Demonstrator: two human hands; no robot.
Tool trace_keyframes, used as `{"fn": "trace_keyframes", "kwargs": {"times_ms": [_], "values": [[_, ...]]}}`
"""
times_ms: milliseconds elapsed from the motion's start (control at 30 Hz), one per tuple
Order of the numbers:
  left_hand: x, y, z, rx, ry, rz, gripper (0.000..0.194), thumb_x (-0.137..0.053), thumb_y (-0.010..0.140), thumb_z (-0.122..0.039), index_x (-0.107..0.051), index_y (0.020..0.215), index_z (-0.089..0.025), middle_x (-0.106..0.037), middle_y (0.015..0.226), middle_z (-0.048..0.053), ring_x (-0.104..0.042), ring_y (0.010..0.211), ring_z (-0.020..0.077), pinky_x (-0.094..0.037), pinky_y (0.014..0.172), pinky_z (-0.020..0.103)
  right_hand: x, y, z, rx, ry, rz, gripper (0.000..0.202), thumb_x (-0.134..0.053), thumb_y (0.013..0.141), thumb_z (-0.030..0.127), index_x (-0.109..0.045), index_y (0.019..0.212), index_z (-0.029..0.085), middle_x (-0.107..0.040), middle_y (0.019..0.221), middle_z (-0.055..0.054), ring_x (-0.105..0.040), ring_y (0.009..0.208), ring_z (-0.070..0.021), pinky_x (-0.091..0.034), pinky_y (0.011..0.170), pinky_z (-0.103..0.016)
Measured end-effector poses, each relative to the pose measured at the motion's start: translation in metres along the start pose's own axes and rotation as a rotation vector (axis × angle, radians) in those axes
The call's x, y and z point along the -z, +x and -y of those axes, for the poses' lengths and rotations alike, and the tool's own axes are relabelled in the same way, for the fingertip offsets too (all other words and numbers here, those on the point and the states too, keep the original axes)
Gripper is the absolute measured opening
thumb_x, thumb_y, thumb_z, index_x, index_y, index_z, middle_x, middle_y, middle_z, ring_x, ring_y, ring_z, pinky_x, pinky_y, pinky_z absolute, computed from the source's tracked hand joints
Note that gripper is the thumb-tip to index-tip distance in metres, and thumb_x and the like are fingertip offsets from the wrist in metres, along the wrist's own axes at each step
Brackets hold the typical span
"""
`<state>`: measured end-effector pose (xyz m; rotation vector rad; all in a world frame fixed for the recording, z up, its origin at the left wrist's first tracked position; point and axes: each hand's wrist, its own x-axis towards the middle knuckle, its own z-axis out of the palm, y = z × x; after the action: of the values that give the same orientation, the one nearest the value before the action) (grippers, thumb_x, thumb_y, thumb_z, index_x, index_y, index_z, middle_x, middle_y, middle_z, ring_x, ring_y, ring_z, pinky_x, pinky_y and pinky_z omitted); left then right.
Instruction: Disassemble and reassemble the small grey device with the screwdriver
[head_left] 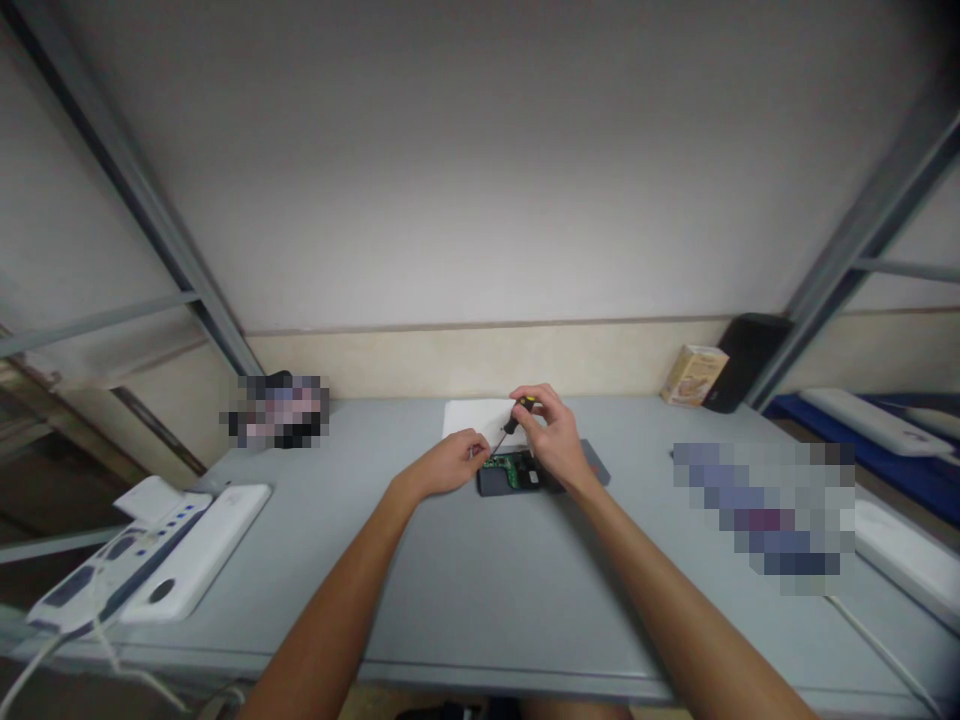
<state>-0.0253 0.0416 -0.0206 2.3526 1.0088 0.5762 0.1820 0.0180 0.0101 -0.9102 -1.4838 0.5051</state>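
My right hand [553,437] is closed around a small black and yellow screwdriver [511,424], its shaft slanting down to the left. The tip is at the upper left part of a dark device [493,482] with a green circuit board [517,468] exposed. My left hand [450,463] touches the device's upper left corner, fingers bent close to the screwdriver tip; whether they pinch anything is too small to tell. Behind the device lies a white sheet [461,420]. A flat dark grey piece [596,462] lies to the right, partly under my right hand.
On the grey table [480,600], a white power strip [90,580] and white slab [217,550] lie at left. A small box [694,375] and black case [746,360] stand at back right. Blurred objects sit on both sides; a white cable [877,640] runs at right.
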Motion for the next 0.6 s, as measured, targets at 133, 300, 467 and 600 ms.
{"fn": "trace_keyframes", "kwargs": {"times_ms": [133,300,467,600], "values": [[0.000,0.000,0.001,-0.003,-0.005,0.001,0.026,-0.050,0.099,-0.033,-0.069,0.096,-0.016,-0.067,0.092,0.005,-0.061,0.084,0.0191,-0.048,0.082,0.028,0.002,0.001,-0.006,-0.078,0.096,0.046,0.020,-0.059,0.092,0.032,-0.067,0.109,0.025,-0.069,0.104,-0.006,-0.064,0.096,-0.0211,-0.052,0.087,-0.036],[-0.001,0.001,0.001,0.005,-0.014,0.005,0.026,-0.050,0.099,-0.034,-0.070,0.097,-0.016,-0.068,0.093,0.006,-0.062,0.086,0.0199,-0.049,0.082,0.029,-0.002,-0.001,-0.008,-0.091,0.161,0.065,0.024,-0.064,0.091,0.041,-0.068,0.109,0.025,-0.069,0.108,-0.006,-0.065,0.097,-0.0206,-0.054,0.088,-0.036],[-0.001,0.001,0.001,0.016,-0.016,-0.004,0.027,-0.050,0.099,-0.035,-0.070,0.096,-0.016,-0.069,0.093,0.007,-0.063,0.087,0.0206,-0.050,0.083,0.030,-0.002,-0.001,-0.013,-0.142,0.206,0.012,0.026,-0.071,0.085,0.045,-0.070,0.100,0.024,-0.069,0.106,-0.007,-0.066,0.096,-0.0223,-0.056,0.079,-0.034],[0.000,0.001,0.001,0.008,-0.018,-0.006,0.027,-0.051,0.098,-0.034,-0.070,0.096,-0.016,-0.069,0.095,0.007,-0.063,0.088,0.0205,-0.049,0.084,0.030,0.003,0.002,-0.016,-0.148,0.264,0.044,0.024,-0.067,0.089,0.040,-0.070,0.108,0.025,-0.072,0.103,-0.005,-0.067,0.098,-0.0218,-0.054,0.090,-0.037]]}}
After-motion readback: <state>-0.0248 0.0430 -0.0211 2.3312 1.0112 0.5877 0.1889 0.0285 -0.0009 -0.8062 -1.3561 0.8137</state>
